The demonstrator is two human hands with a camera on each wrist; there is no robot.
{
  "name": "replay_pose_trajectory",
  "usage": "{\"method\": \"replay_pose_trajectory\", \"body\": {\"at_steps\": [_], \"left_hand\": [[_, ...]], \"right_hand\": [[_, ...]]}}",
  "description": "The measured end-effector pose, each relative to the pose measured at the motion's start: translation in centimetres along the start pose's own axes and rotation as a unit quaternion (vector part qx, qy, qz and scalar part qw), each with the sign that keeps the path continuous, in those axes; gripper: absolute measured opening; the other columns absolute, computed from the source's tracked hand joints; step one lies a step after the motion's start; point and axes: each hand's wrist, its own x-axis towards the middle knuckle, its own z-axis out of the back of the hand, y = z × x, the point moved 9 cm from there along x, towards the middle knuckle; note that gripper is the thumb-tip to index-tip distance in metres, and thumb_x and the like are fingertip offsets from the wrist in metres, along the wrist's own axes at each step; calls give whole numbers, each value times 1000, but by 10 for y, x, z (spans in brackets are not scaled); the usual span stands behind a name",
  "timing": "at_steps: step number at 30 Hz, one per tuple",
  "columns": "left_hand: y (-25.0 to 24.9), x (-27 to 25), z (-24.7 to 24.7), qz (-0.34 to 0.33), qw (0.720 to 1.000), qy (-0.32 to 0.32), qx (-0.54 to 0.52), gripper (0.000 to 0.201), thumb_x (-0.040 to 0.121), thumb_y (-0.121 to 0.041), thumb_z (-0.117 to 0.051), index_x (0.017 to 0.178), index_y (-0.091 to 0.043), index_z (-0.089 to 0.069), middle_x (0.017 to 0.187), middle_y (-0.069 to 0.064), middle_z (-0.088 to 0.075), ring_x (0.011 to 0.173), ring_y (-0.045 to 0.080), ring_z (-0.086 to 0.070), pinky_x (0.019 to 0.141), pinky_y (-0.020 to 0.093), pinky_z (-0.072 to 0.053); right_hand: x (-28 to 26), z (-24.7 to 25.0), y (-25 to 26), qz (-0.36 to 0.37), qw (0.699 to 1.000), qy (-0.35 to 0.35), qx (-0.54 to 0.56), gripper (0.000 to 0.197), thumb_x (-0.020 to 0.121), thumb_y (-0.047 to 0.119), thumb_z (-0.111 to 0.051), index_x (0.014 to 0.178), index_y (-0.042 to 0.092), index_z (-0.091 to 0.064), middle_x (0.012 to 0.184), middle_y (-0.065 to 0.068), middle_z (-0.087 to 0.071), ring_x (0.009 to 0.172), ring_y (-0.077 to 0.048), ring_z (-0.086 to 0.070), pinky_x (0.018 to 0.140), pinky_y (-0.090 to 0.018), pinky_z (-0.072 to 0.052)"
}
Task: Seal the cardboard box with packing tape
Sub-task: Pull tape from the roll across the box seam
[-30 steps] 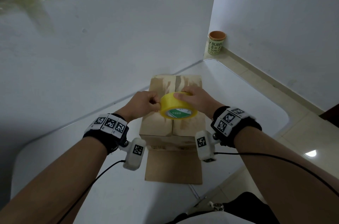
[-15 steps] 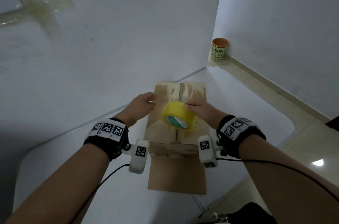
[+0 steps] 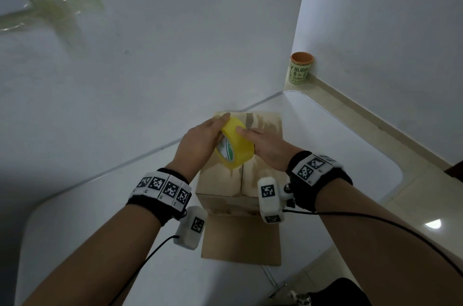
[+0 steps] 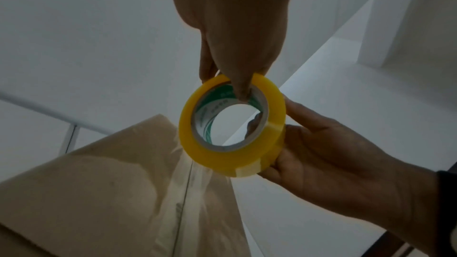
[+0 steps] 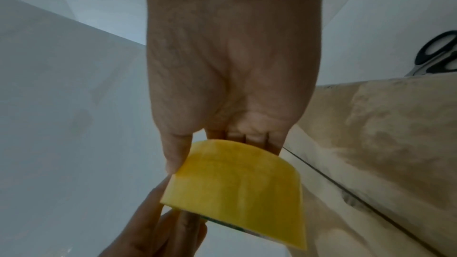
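The cardboard box (image 3: 240, 173) stands on the white bench (image 3: 338, 155) close to its far edge by the wall, flaps folded shut, with a clear strip apparently already lying along the centre seam, though the dim left wrist view makes that hard to confirm. Above the box, both hands hold the yellow tape roll (image 3: 234, 146) on edge. The left hand (image 3: 200, 145) pinches the roll's top, a fingertip hooked into the core and the other fingers on the outer face. The right hand (image 3: 265, 145) cups the roll from the other side, thumb on the rim and fingers curled round the outer winding.

The roll looks light and rigid, so a grip through the core or across its flat sides should hold well; the outer winding is smooth and probably slick, and the free end will likely cling flat and need a nail to lift. The box seems light and hollow, likely to slide on the glossy bench unless one hand steadies its top.

Scissors (image 5: 437, 56) lie on the bench beside the box, and a printed cup (image 3: 299, 69) sits on the floor in the room corner beyond the bench's far right corner.
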Motion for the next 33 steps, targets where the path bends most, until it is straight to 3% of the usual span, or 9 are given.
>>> {"method": "replay_pose_trajectory", "body": {"at_steps": [7, 12, 17, 20, 22, 24, 26, 29, 33], "left_hand": [[-2, -3, -1, 7, 999, 20, 32, 47, 99, -25, -43, 146, -23, -38, 126, 11, -60, 101, 33, -63, 76, 38, -49], [-12, -2, 2, 5, 994, 35, 99, 50, 98, -24, -46, 147, -27, -35, 125, 7, -59, 97, 31, -62, 67, 36, -46], [-12, -2, -1, 5, 995, 52, 81, 51, 95, -32, -35, 145, -25, -40, 116, 7, -63, 86, 33, -65, 62, 36, -46], [-15, -4, -3, -6, 997, 42, 63, 64, 86, -41, -20, 142, -21, -45, 107, 8, -65, 77, 32, -65, 56, 35, -45], [-15, -5, -2, -1, 997, 36, 61, 65, 86, -42, -19, 142, -22, -45, 108, 7, -65, 78, 31, -65, 57, 34, -45], [-14, -4, -2, 4, 998, 38, 58, 63, 88, -44, -20, 142, -24, -45, 110, 5, -65, 82, 30, -66, 59, 34, -48], [-15, -5, -1, 8, 998, 42, 54, 55, 92, -39, -28, 142, -25, -45, 111, 4, -66, 84, 29, -66, 61, 35, -49], [-15, -4, 0, 4, 998, 42, 54, 47, 97, -26, -48, 143, -25, -44, 115, 3, -65, 88, 29, -66, 64, 34, -47], [-15, -5, 2, -9, 998, 32, 48, 47, 95, -24, -54, 141, -25, -47, 118, 3, -66, 89, 29, -66, 64, 30, -44]], "right_hand": [[-3, -6, -3, -30, 998, 13, 55, 41, 97, 27, -48, 129, 2, -54, 128, -21, -60, 120, -37, -55, 104, -46, -42], [0, -10, -1, -26, 998, 10, 60, 35, 80, 24, -53, 108, 6, -65, 109, -18, -67, 101, -36, -59, 95, -45, -43], [2, -7, -8, -42, 995, -4, 90, 34, 74, 17, -51, 106, 5, -59, 102, -18, -60, 94, -31, -54, 85, -40, -41], [-4, -6, -8, -58, 996, 2, 62, 12, 79, 14, -50, 88, 9, -56, 95, -12, -53, 79, -19, -52, 75, -18, -44], [-6, -2, -9, -63, 995, 0, 78, 21, 91, 1, -41, 77, 11, -52, 88, -8, -52, 70, -9, -48, 64, -4, -42], [-11, -8, -2, -39, 995, 29, 84, 16, 94, 3, -44, 96, -1, -59, 105, -22, -63, 89, -25, -61, 87, -23, -50], [-10, -11, -4, -39, 995, 31, 87, 31, 96, 15, -51, 120, -2, -57, 123, -24, -61, 112, -38, -60, 102, -46, -44], [-14, -15, -3, -40, 994, 37, 91, 39, 95, 16, -53, 132, 1, -52, 131, -24, -56, 122, -41, -53, 107, -53, -39], [-11, -11, -9, -42, 994, 29, 99, 41, 93, 7, -52, 133, -1, -50, 134, -26, -53, 125, -42, -50, 109, -54, -36]]}}
